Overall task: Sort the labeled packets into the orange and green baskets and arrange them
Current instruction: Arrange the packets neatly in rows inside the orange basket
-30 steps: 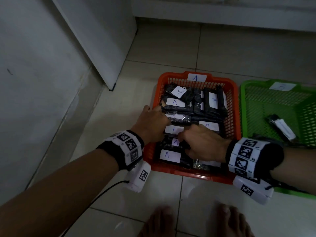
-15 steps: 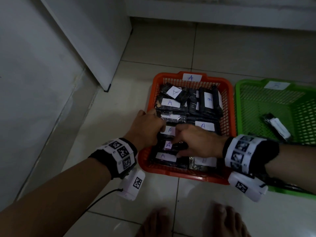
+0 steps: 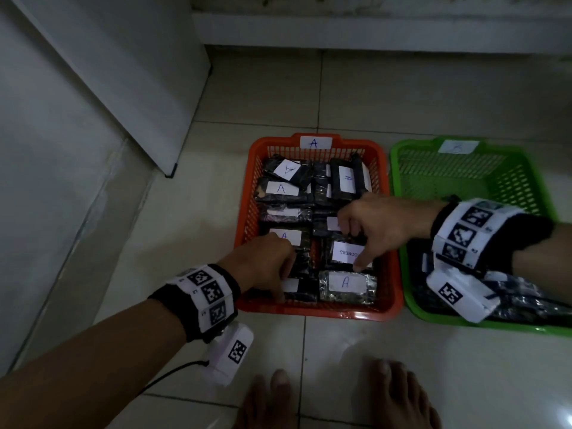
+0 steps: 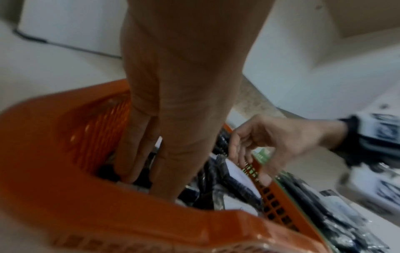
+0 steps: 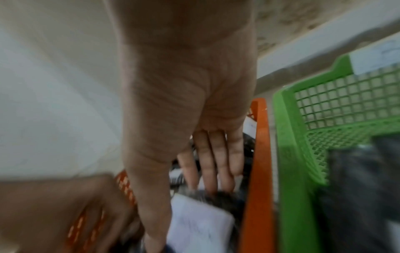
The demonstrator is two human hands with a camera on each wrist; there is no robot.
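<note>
Both hands work inside the orange basket point(image 3: 311, 311), which stands on the tiled floor point(image 3: 402, 351) with a white "A" tag on its far rim. The green basket point(image 3: 399, 168) stands just beside the orange basket on its right side; dark packets lie at its near end, partly hidden by the right forearm.

The left hand point(image 3: 266, 258) reaches into the near-left corner of the orange basket. In the left wrist view its fingers point(image 4: 132, 154) run straight down among the packets; they press between packets and curl round none. The right hand point(image 3: 377, 224) is over the right half of the orange basket, fingers extended onto the packets there, thumb down beside the packet with a printed label point(image 3: 348, 252). It appears to push, not grasp; the right wrist view is blurred, so a light pinch cannot be ruled out.

The labeled packets point(image 3: 280, 188) fill the orange basket in rough rows, most showing "A". One far packet lies skewed across its neighbour. The foil-wrapped "A" packet point(image 3: 346, 284) sits at the near-right corner.

Judged step: squaring up the rows.

1. Press with flat fingers; keep labels facing up.
2. Slide each packet against the orange basket wall, then close gaps toward it.
3. Check the printed-label packet; its letter is not visible, so its bin cannot be confirmed.
4. Avoid crushing the wrappers.
</note>
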